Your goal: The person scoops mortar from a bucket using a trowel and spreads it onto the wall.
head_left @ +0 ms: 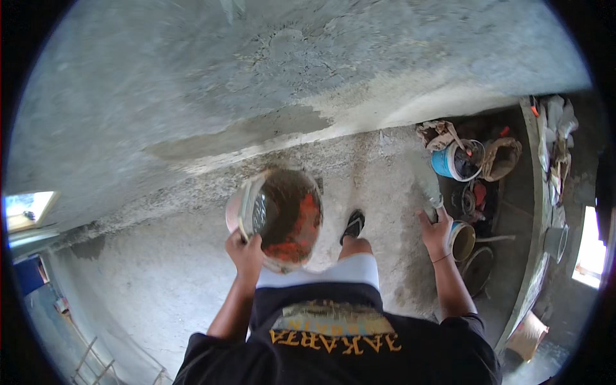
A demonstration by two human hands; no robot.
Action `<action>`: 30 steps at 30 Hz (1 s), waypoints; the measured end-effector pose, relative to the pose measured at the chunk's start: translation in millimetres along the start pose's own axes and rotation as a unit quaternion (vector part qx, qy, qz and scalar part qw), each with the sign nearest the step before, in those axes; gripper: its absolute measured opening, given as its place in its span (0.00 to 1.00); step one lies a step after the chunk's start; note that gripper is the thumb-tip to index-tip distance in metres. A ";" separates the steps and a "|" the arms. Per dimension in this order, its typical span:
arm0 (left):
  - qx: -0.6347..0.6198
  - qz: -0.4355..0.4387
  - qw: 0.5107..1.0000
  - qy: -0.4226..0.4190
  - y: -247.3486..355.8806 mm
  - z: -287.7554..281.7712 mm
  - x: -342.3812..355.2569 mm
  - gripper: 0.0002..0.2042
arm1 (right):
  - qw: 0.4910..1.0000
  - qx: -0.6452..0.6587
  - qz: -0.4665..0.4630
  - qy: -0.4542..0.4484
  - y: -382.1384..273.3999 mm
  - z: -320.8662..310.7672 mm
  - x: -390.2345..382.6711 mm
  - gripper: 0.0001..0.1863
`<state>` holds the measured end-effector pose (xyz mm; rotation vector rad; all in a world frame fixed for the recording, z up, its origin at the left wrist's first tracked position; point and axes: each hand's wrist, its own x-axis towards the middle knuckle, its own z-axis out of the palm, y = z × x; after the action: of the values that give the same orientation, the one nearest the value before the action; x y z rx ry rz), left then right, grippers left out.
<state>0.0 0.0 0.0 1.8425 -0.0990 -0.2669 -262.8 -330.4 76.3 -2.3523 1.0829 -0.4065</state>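
My left hand (245, 255) is closed on the near left rim of a bucket (301, 240). The bucket is tilted, its inside smeared grey-brown with bare orange-red patches low down. A pale strip-like edge and a wet, shiny grey patch show at its left side, close to my fingers; what they belong to I cannot make out. Out to the right, my right hand (436, 232) is closed around the end of a grey, cement-coloured tool (431, 187). Motion blurs the tool's far end, so its exact kind does not show.
Ahead rises a grey plastered wall (269, 77) with a darker damp band low down. At right stand a blue-and-white bucket (449, 162), an open brown sack (502, 159), a yellowish pail (462, 241) and a dark round container (478, 271). A ledge (534, 256) borders them.
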 end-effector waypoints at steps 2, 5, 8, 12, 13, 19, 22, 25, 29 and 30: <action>-0.012 -0.002 1.000 -0.005 -4.4 0.5 36.0 0.07 | 0.994 0.010 0.019 0.103 15.4 23.1 0.3 0.17; -0.005 0.044 0.999 0.009 85.2 -74.4 1.9 0.05 | 0.985 0.047 0.098 0.133 -30.0 -18.5 -83.6 0.15; 0.021 0.099 0.995 0.017 109.2 -96.2 23.3 0.04 | 0.978 0.136 0.113 0.111 -21.0 -10.5 -91.6 0.13; -0.001 0.105 0.994 0.026 142.8 -117.9 36.7 0.02 | 0.983 0.178 0.050 0.020 -66.1 -26.3 -82.5 0.13; -0.031 0.081 0.996 0.019 153.3 -122.3 35.5 0.02 | 0.982 0.183 0.046 0.017 -73.9 -30.0 -80.7 0.13; -0.084 0.087 0.992 0.030 189.3 -138.4 20.4 0.03 | 0.981 0.061 -0.178 0.054 -102.7 -41.1 -68.6 0.13; -0.102 0.105 0.988 0.044 193.8 -148.1 12.8 0.04 | 0.996 0.055 -0.060 -0.042 -126.3 -48.5 -62.7 0.17; -0.125 0.122 0.983 0.057 203.0 -151.5 5.7 0.04 | 0.989 0.086 -0.121 -0.005 -141.2 -25.8 -57.1 0.15; -0.105 0.158 0.980 0.067 214.7 -156.6 -2.0 0.04 | 0.968 0.148 -0.180 -0.089 -190.1 -17.0 -41.5 0.16; -0.103 0.160 0.979 0.069 221.6 -155.1 -5.7 0.04 | 0.962 0.107 -0.222 -0.120 -208.5 -15.1 -36.5 0.16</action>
<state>46.1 83.1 253.3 1.6045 -0.2596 0.0752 -164.7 -192.8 204.7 -2.3599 0.3748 -0.3615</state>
